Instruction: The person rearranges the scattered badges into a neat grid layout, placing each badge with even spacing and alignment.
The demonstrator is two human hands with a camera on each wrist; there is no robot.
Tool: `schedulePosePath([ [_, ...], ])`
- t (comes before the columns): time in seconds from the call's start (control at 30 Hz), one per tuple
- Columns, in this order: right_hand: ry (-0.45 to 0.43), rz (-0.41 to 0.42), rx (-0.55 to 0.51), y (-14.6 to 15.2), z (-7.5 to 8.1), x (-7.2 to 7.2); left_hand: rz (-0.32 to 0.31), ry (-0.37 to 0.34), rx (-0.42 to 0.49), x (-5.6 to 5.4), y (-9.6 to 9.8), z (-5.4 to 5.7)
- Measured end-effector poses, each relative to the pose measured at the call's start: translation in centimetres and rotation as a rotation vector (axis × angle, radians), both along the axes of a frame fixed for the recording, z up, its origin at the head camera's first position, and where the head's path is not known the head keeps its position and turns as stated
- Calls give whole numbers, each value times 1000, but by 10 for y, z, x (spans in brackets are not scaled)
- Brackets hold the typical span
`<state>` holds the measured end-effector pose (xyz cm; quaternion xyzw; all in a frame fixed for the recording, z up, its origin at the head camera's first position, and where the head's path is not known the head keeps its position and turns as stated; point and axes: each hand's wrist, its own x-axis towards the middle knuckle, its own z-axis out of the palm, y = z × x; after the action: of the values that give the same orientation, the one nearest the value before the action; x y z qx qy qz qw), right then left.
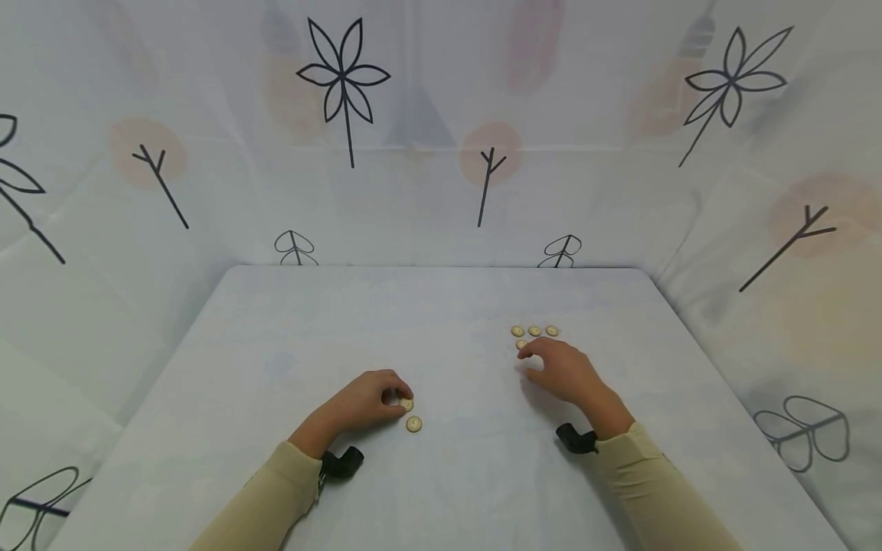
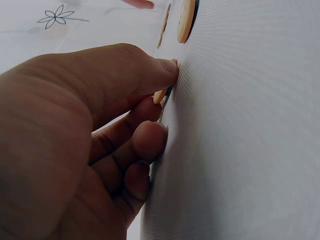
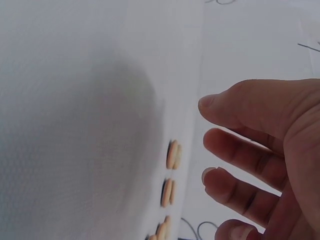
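My left hand (image 1: 365, 398) is low at the table, pinching a small round wooden disc (image 1: 406, 403) between thumb and fingers. In the left wrist view the held disc (image 2: 159, 96) peeks out below the thumb, mostly covered. Just in front of it lies another pale, ring-marked disc (image 1: 413, 424) flat on the table. My right hand (image 1: 565, 371) hovers over the right side with fingers loosely bent and nothing between them. Close beyond its fingertips is a disc (image 1: 521, 345), partly hidden by the hand. Behind that one, three discs (image 1: 534, 331) form a row.
A white cloth covers the table (image 1: 289, 329). White fabric walls (image 1: 413, 207) with drawn flowers and twigs rise at the back and sides. A black wrist device (image 1: 343, 463) sits at the left cuff, and another black device (image 1: 576, 439) at the right.
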<state>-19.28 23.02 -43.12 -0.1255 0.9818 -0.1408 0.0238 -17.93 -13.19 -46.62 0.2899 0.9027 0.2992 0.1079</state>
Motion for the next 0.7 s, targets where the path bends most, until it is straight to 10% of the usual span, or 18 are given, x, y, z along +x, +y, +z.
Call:
schedulePosePath([
  [0.7,-30,84,-6,-32,4,7,6,-3,-9,-1,1,-1],
])
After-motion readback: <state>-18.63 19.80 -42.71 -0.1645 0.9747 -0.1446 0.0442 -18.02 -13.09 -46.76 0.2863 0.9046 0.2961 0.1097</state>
